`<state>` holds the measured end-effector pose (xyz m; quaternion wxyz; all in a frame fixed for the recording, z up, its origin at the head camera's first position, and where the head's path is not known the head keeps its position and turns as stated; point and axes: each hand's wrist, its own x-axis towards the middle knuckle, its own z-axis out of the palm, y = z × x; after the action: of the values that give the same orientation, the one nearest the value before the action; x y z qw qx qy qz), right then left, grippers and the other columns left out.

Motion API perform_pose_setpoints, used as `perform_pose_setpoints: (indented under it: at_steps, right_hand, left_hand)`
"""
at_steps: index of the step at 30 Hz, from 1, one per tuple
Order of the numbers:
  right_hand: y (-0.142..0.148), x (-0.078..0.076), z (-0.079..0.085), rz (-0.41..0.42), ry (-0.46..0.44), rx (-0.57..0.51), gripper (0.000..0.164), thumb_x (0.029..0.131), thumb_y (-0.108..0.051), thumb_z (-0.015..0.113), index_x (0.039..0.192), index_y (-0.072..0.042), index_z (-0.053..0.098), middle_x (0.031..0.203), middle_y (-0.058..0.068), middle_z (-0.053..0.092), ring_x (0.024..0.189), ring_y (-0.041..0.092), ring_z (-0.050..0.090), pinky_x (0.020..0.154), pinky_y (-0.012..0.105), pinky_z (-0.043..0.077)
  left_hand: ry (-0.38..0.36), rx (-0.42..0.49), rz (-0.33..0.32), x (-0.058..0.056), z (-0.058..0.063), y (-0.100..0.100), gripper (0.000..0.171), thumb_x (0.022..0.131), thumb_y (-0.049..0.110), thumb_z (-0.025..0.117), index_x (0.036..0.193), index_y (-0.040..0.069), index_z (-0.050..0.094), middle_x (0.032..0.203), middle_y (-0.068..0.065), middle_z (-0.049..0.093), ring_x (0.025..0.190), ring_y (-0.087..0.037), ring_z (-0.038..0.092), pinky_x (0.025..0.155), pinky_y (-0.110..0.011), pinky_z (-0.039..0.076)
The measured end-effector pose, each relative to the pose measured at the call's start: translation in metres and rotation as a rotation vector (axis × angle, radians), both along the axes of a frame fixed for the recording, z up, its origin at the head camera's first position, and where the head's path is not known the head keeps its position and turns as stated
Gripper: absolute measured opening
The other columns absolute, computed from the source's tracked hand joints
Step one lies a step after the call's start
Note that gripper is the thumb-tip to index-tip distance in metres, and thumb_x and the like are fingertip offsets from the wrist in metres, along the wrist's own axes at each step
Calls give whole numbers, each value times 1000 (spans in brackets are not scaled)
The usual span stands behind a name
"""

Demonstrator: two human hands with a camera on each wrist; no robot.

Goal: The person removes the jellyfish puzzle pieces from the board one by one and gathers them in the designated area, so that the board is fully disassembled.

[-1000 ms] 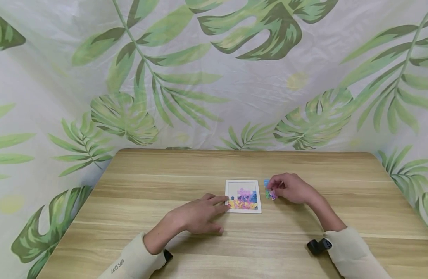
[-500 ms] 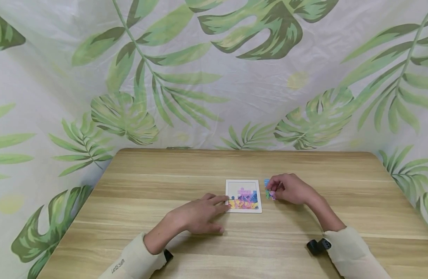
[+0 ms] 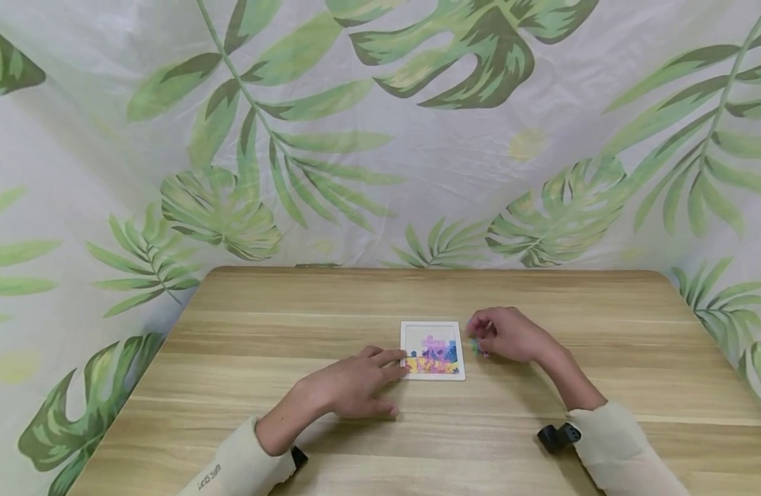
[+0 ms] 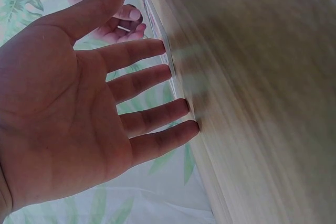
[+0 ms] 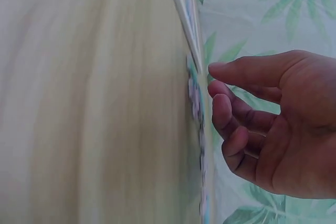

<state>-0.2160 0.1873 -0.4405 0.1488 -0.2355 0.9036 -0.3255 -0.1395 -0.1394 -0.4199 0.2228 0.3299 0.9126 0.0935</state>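
A square puzzle board with a white border lies flat on the table, its lower part filled with yellow, pink and blue pieces. My left hand rests its straight fingertips on the board's left edge, thumb spread, as the left wrist view also shows. To the right of the board, my right hand hovers over loose puzzle pieces, which it largely covers. In the right wrist view those pieces lie flat beside the board. The right fingers are loosely curled, and nothing shows between thumb and index finger.
The wooden table extends on all sides of the board. A leaf-patterned curtain hangs behind its back edge. Dark camera mounts sit at both wrists, the right one low beside the sleeve.
My right hand has shifted slightly left and now hides the blue piece that showed before. The left hand and the board stay in place.
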Motion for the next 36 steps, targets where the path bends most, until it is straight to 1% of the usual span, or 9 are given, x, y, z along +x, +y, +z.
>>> perform_pose_setpoints:
  at_steps: [3,7,11,15,19,22,27,36]
  right_hand:
    - [-8,0,2,4,2,-8,17,93,0,74,109,-7,76,99,3,73,83,13,62,76,28,53]
    - [-19,0,5,33,14,-32,18,94,-2,76,111,-6,76,100,5,73,82,12,62,74,26,52]
    - [-28,0,2,57,6,-44,18,94,-2,77,112,-6,76,103,7,74,84,12,63,75,25,53]
    - [-37,0,-1,62,-13,-34,18,94,-2,77,111,-7,76,102,5,73,83,12,60,75,26,52]
    - [-45,-1,-3,69,-12,-28,19,93,-1,77,110,-9,76,103,3,73,83,12,59,75,26,51]
    - [-50,-2,-3,88,-4,-36,19,93,0,76,110,-9,76,103,4,74,83,11,59,76,26,52]
    - [-59,-3,-5,104,-24,-49,18,93,-1,78,110,-8,76,104,5,75,81,10,59,76,26,52]
    - [-63,-4,-6,87,-31,-30,20,92,1,78,109,-8,75,101,3,73,79,9,59,76,26,53]
  left_hand:
    - [1,1,-4,0,-1,0,68,103,45,72,162,19,50,176,-1,34,160,-31,35,124,-53,44]
    - [8,1,-6,1,-1,1,68,103,45,72,162,19,50,176,-1,35,160,-31,36,124,-53,44]
    - [7,0,-1,0,-1,1,69,102,46,72,162,19,50,176,-1,35,160,-31,36,124,-53,44]
    - [3,-2,0,1,-2,1,69,103,48,71,162,20,50,176,-1,35,160,-32,36,124,-53,44]
    - [5,-10,1,1,-2,0,69,103,48,70,162,20,50,176,-1,34,160,-33,35,124,-53,44]
    - [6,-9,6,1,-2,-1,70,103,48,71,162,19,50,176,-2,34,160,-33,35,124,-54,44]
    - [13,-7,6,1,0,-1,70,102,48,71,162,19,50,176,-2,35,160,-33,35,123,-54,44]
    - [18,-6,-6,0,1,0,70,102,47,72,162,18,50,176,-3,34,160,-34,35,123,-54,44]
